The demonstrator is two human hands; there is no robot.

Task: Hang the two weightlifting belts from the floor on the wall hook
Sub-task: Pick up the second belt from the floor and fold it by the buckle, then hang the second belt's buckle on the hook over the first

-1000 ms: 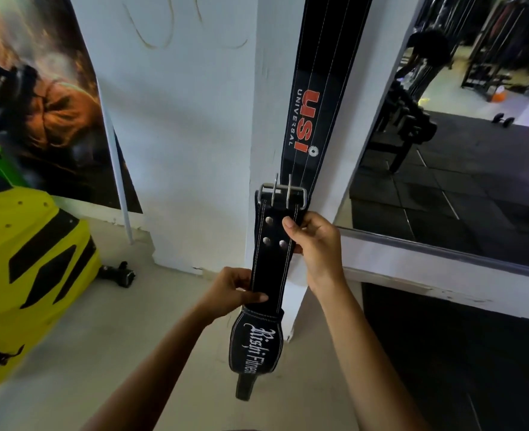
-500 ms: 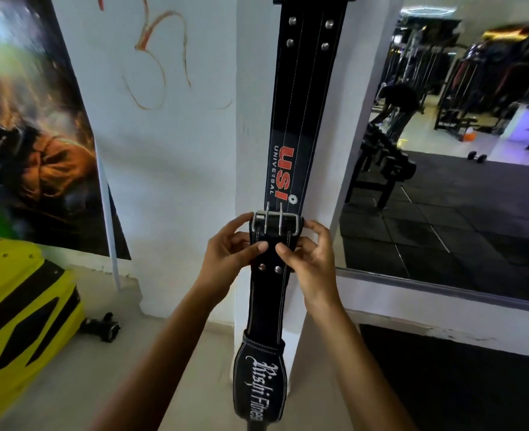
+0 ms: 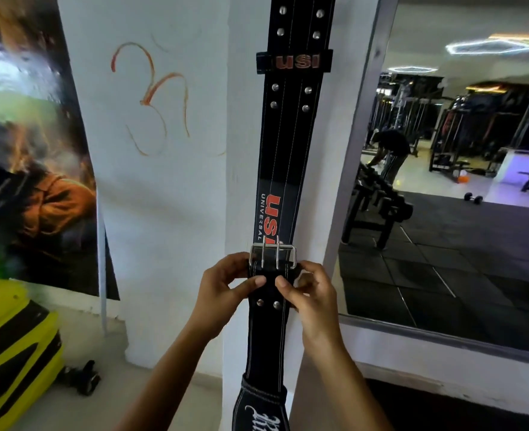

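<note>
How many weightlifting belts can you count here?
2. The USI belt hangs on the white pillar; the second belt is held below it by both hands. Others may be out of view.

The hanging belt looked like matt black leather with pale stitch lines and shiny metal rivets. At its six o'clock, the held belt showed the same dull leather, with a polished steel buckle. The pillar was painted plaster, slightly rough. At three o'clock the mirror was glossy glass; at nine o'clock the poster had a sheen.
</note>
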